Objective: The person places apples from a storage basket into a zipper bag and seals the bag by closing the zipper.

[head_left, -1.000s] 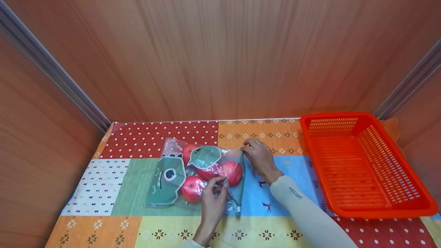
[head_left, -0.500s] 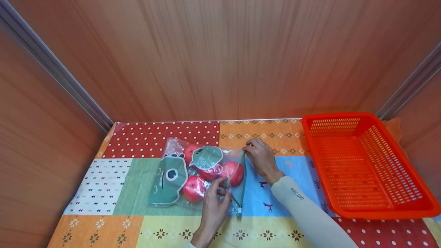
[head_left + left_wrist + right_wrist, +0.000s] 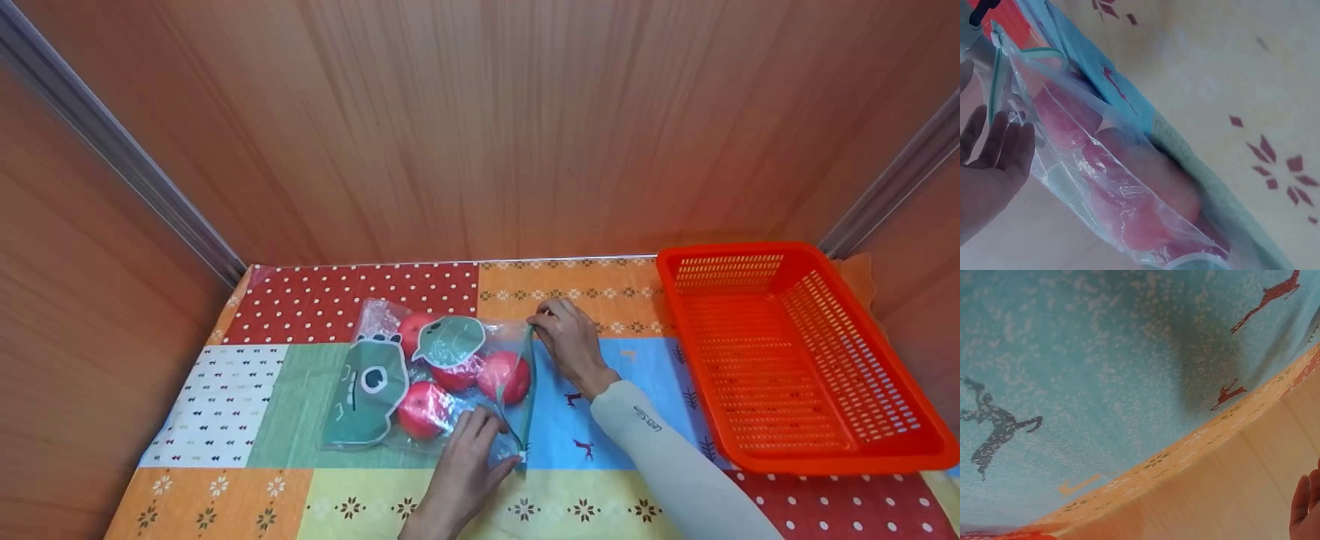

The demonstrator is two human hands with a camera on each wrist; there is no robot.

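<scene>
A clear zip bag (image 3: 360,409) printed with a green cartoon creature lies flat on the cloth in the head view. Several red apples (image 3: 422,411) show through its plastic. Its mouth, edged with a green zip strip, faces right, and a white slider (image 3: 523,455) sits at the near end. My right hand (image 3: 574,349) pinches the far corner of that mouth. Beside the slider, my left hand (image 3: 466,469) lies over the near part of the bag. In the left wrist view its fingers (image 3: 1016,149) are loosely bent beside the plastic, gripping nothing. Only fingertips (image 3: 1300,506) appear in the right wrist view.
An orange-red plastic basket (image 3: 780,360) stands to the right. The table wears a patchwork-print cloth (image 3: 217,409). A wood-grain panel (image 3: 480,135) rises behind it, with side panels at left and right.
My left hand has let go of the zip strip and moved nearer to me, towards the slider. The strip's middle lies lower. My right hand keeps its place at the far corner.
</scene>
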